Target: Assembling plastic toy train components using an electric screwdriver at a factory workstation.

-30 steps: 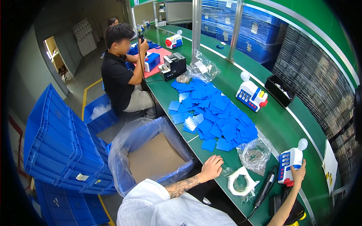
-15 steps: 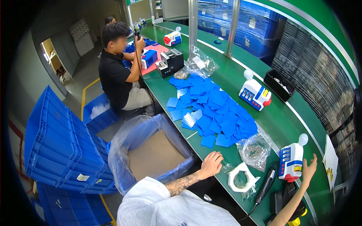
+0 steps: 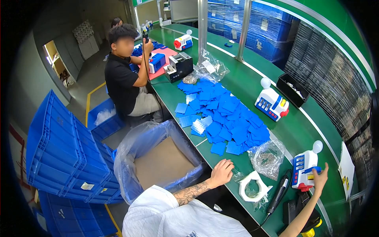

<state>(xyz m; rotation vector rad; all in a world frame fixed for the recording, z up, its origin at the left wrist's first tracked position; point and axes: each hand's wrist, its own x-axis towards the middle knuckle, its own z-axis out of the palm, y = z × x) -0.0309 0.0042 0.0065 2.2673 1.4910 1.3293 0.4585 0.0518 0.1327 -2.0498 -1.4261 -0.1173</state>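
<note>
My left hand (image 3: 222, 172) rests on the near edge of the green table, fingers loosely spread and nothing in them. At the right, my right hand (image 3: 320, 178) is at a white and blue toy machine (image 3: 300, 173) with a red knob and a pale ball on top. Its fingers are apart and touch a blue lever-like part (image 3: 312, 170) that sticks out over the toy's yellow part. Whether they pinch this part is hard to see. Between the hands lie a white ring-shaped holder (image 3: 242, 189) and a black electric screwdriver (image 3: 279, 192).
Blue square plates (image 3: 233, 118) lie heaped mid-table, beside a clear bag of small parts (image 3: 265, 160). Another toy machine (image 3: 272, 103) stands farther off, near a black bin (image 3: 293, 90). A lined crate (image 3: 158, 158) stands at left; beyond it sits a co-worker (image 3: 126, 67) holding a tool.
My right hand has moved onto the near toy, whose blue part now sticks out by the fingers. The farther toys have shifted slightly right and nearer. My left hand has stayed still.
</note>
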